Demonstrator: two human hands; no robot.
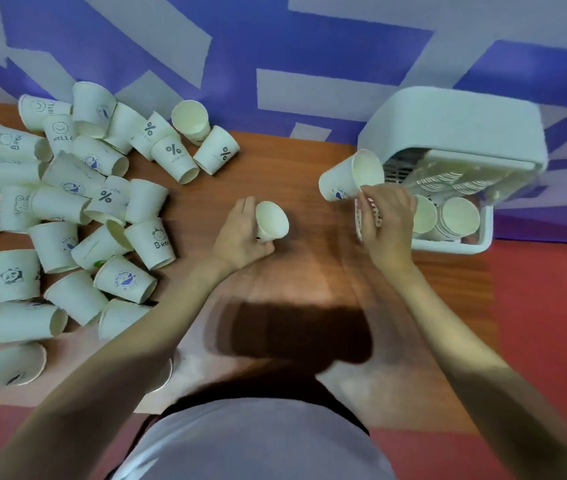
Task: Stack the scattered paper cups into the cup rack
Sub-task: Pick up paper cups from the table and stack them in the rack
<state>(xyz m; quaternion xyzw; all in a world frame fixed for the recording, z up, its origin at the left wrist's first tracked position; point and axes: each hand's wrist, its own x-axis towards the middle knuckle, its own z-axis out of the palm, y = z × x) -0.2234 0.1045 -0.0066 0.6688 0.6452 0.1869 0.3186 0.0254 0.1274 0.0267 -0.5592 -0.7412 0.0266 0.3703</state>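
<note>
We hold one white paper cup (351,174) pinched in our right hand (387,223) at the white plastic cup rack (455,133), far right desk corner. Left hand (240,233) grips a second cup (271,221) mid-desk. Loading step; next, likely nest it on a stack.

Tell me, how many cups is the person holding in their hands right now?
2. The left hand holds a plain cup over the table's middle; the right hand holds a blue-printed cup tilted beside the white cup rack.
</note>
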